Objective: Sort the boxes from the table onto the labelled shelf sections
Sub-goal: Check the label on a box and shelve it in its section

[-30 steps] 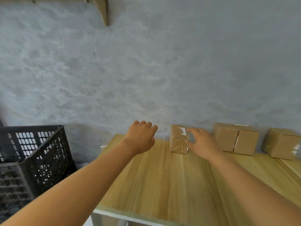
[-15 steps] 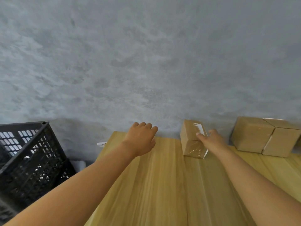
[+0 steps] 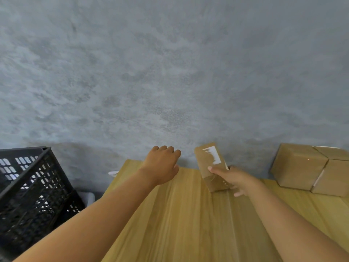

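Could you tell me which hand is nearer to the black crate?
Left. The left hand hovers over the table's left end, apart from the black crate; the right hand is farther right.

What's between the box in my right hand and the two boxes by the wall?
Nothing: the head view shows only bare table and grey wall between the held box and the two boxes.

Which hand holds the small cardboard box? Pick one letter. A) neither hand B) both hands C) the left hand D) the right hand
D: the right hand grips the small cardboard box, thumb on its top face, while the left hand hovers apart, holding nothing.
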The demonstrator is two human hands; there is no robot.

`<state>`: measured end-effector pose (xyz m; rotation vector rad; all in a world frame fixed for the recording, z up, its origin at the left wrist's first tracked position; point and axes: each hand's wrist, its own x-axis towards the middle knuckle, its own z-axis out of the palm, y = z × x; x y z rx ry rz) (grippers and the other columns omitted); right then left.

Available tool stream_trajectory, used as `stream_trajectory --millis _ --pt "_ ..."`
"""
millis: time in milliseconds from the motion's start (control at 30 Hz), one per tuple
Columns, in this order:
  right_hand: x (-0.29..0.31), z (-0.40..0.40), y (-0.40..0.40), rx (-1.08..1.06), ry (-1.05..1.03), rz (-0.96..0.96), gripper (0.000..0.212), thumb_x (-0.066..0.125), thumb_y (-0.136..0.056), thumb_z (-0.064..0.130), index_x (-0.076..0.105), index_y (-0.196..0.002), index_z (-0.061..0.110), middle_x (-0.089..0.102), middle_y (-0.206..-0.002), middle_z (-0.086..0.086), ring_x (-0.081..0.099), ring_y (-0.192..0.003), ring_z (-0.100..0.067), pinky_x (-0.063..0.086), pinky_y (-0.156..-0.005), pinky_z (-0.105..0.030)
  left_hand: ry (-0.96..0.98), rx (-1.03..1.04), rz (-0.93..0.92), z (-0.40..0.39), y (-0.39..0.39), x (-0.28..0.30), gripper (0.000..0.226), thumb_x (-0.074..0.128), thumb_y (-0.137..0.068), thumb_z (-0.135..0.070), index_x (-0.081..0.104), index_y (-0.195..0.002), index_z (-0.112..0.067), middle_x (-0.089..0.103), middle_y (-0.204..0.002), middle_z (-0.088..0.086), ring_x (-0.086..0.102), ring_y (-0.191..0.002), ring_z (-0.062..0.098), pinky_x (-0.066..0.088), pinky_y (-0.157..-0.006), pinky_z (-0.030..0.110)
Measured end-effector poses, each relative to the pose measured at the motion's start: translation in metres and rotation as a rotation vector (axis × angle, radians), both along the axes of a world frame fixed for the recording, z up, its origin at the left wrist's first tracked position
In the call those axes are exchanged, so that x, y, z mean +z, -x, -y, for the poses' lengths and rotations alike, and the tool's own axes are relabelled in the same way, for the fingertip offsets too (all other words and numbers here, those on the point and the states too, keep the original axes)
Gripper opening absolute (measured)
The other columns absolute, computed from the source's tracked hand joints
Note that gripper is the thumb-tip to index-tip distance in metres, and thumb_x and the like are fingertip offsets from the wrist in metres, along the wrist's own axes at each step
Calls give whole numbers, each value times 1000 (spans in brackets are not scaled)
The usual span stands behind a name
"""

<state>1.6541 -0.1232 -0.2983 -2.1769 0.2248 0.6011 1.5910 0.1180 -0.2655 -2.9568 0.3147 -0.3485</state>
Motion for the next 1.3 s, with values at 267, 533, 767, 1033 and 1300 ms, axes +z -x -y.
stream_trajectory --millis 267,533,767,1033,1300 --pt "5 -13 7 8 -247 151 80 77 -80 50 37 -142 19 51 -126 4 53 -107 -16 49 -81 -32 39 56 -10 -8 2 7 35 42 -98 -36 52 -127 -19 60 -116 1 57 -103 22 43 -90 33" --pt "62 -17 8 58 -450 449 87 76 -66 69 38 -136 36 53 -134 7 58 -118 -13 49 -104 -39 514 196 -92 -10 9 38 46 42 -100 -54 51 -134 -24 61 -126 -2 59 -111 17 47 -92 32" --pt "64 -45 46 149 -201 1056 109 84 -66 51 22 -153 29 31 -130 6 43 -124 -18 45 -99 -30 1660 122 -356 30 18 76 67 64 -86 -59 44 -133 -17 70 -114 0 72 -97 18 60 -86 40" --pt "48 -37 72 294 -527 683 90 71 -68 70 32 -145 44 41 -141 15 48 -127 3 43 -108 -26 1933 190 -190 32 39 32 43 66 -89 -42 58 -125 -19 72 -91 0 64 -80 18 55 -66 31" --pt "25 -20 96 195 -713 257 63 72 -76 53 53 -131 30 71 -120 7 70 -106 -11 57 -92 -37 2106 137 -280 51 80 -7 46 57 -90 -46 65 -126 -18 75 -111 8 73 -85 18 52 -79 38"
